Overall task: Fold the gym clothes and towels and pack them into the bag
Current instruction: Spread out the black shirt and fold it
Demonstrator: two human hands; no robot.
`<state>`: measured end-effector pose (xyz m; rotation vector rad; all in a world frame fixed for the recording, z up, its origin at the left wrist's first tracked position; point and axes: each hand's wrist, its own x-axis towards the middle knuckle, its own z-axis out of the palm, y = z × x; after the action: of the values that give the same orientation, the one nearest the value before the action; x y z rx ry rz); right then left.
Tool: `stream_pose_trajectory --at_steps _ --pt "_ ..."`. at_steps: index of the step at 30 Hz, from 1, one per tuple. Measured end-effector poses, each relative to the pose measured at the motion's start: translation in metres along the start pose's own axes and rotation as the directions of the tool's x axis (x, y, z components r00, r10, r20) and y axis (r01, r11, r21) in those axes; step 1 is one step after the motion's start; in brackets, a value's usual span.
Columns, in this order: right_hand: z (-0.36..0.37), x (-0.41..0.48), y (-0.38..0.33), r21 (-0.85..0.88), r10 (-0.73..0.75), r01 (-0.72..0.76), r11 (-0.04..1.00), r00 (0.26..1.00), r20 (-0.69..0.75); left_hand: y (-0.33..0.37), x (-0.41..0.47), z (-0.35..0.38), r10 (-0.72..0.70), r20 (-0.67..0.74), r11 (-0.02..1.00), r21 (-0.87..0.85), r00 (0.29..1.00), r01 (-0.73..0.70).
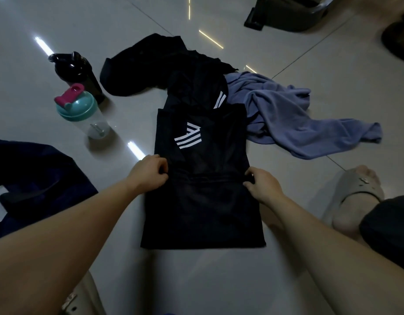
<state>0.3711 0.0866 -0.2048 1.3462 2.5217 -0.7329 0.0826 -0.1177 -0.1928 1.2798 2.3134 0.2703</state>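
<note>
Both hands pinch the black top at its middle, ready to fold it.

The top [202, 194] lies flat on the floor [287, 30], long axis running straight away from the person; left hand [148, 172] grips its left edge, right hand [261, 185] its right, level with each other, arms reaching out evenly. Beyond lie more black clothes [151, 67] and a blue towel [287, 114]; the bag [32, 178] sits near the left arm.

Glossy pale tile floor [60, 26] in dim light, streaked with ceiling-light reflections, dark grout lines crossing, dark furniture base [285, 17] at top.
</note>
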Motion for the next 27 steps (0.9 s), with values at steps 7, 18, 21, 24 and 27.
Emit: stream_pose_trajectory --at_steps 7,18,21,24,27 --pt "0.002 -0.001 -0.007 -0.164 -0.002 -0.015 0.986 0.994 -0.106 -0.003 -0.001 0.014 -0.061 -0.215 0.948 0.292 0.975 0.124" --pt "0.056 -0.066 0.009 -0.441 -0.279 0.285 0.851 0.957 0.081 -0.009 -0.066 0.081 0.155 0.034 0.913 0.377 0.987 -0.156" --pt "0.038 -0.069 0.010 -0.444 -0.288 0.291 0.847 0.954 0.077 -0.008 -0.069 0.072 0.192 0.006 0.905 0.386 0.981 -0.180" --pt "0.022 -0.077 0.013 -0.501 -0.469 0.485 0.716 0.867 0.169 -0.003 -0.087 0.066 0.438 0.015 0.798 0.454 0.899 -0.396" --pt "0.021 -0.094 0.026 -0.521 -0.544 0.634 0.571 0.768 0.338 0.004 -0.116 0.063 0.562 0.087 0.703 0.473 0.822 -0.531"
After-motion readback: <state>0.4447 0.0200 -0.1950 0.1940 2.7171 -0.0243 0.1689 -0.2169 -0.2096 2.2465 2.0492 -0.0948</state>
